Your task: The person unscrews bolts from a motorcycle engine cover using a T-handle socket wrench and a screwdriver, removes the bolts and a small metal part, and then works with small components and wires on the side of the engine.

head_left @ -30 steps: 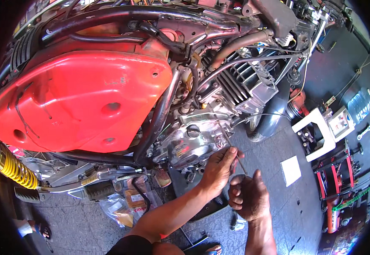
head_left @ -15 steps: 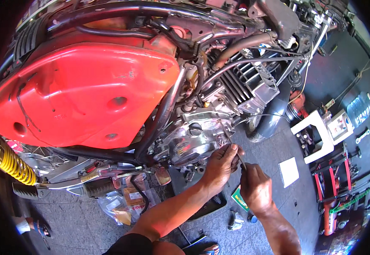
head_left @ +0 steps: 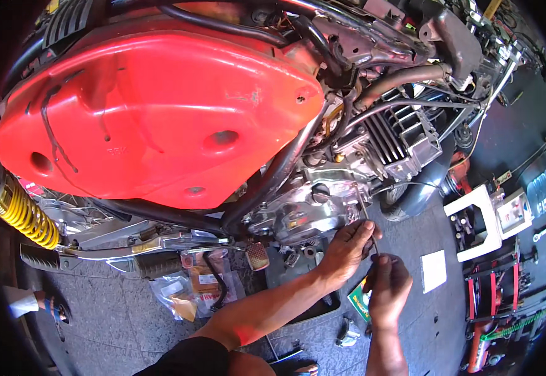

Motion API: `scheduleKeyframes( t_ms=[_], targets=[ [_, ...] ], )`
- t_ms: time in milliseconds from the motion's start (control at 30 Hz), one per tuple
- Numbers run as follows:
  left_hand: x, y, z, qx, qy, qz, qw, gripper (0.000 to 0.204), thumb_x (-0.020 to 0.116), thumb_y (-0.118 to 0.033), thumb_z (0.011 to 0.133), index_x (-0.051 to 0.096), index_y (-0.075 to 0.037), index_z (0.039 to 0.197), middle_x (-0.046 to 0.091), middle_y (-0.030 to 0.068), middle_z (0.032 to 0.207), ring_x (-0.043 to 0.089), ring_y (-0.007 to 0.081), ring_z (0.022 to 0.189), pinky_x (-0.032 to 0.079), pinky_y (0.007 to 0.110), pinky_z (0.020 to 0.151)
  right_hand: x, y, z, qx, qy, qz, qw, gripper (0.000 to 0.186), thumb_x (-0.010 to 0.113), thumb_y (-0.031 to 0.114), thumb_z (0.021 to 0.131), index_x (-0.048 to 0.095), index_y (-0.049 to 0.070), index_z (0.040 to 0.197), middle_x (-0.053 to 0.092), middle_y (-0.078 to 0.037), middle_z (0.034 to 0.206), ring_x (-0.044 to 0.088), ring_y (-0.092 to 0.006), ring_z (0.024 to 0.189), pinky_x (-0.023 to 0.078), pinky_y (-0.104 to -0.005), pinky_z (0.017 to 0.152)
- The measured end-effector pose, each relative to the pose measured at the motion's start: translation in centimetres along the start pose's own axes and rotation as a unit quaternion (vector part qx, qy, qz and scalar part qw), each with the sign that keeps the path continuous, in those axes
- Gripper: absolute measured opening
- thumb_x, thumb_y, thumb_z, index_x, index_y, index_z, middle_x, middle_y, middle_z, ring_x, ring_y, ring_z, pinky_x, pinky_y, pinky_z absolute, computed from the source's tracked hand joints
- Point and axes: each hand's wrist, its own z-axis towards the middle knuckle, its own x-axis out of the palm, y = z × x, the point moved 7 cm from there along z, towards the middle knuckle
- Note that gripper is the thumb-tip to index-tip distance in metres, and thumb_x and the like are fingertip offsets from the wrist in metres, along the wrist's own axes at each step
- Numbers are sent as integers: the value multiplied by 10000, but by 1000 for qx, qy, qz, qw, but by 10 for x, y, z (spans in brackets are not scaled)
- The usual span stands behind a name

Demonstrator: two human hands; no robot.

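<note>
A thin metal rod (head_left: 364, 213) runs up against the silver engine cover (head_left: 304, 216), near its right side. My left hand (head_left: 351, 250) is closed round the rod just below the cover, thumb laid along it. Lower and to the right, my right hand (head_left: 389, 288) has its fingers curled round the lower end of the rod. Above the cover are the finned cylinder (head_left: 404, 141) and rubber hoses (head_left: 398, 84). A red side panel (head_left: 147, 125) fills the upper left.
Below the engine lie a dark tray (head_left: 310, 313), bagged parts (head_left: 182, 294) and a green card (head_left: 359, 294). Paper (head_left: 434, 269), a white frame (head_left: 467, 200) and tool racks (head_left: 492, 288) are on the right. A person's sandaled foot (head_left: 50, 307) shows at lower left.
The view has shifted, so the motorcycle appears further right. My right hand has closed higher round the rod; both hands stay below the engine cover.
</note>
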Motion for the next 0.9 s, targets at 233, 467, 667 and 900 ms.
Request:
scheduleKeyframes(
  t_ms=[233,467,667,900],
  targets=[
    [4,0,1,14,-9,-39,999,277,563,-351,1015,644,-92,955,570,-48,818,468,29,658,390,206,619,13,-11,-10,122,143,358,914,484,476,471,1018,627,12,991,530,-42,708,460,-137,509,418,-274,456],
    [7,3,0,-26,-16,-82,996,286,576,-360,1005,634,-84,956,562,-41,811,480,45,668,395,211,629,11,-9,-6,158,155,279,934,200,620,200,969,613,0,969,522,-23,731,472,-113,542,392,-285,432],
    [1,5,6,14,-19,-98,995,272,609,-365,986,637,-100,932,556,-43,817,449,64,703,380,237,667,0,30,1,-257,4,-279,925,216,623,181,964,629,-34,946,587,-159,709,606,-239,650,474,-419,582],
    [9,-1,2,29,-25,-92,995,275,612,-350,988,622,-80,937,538,-27,849,438,67,712,384,228,674,29,-39,-15,337,181,556,738,485,517,509,995,652,49,921,501,4,639,383,-99,451,331,-246,384]
  ],
)
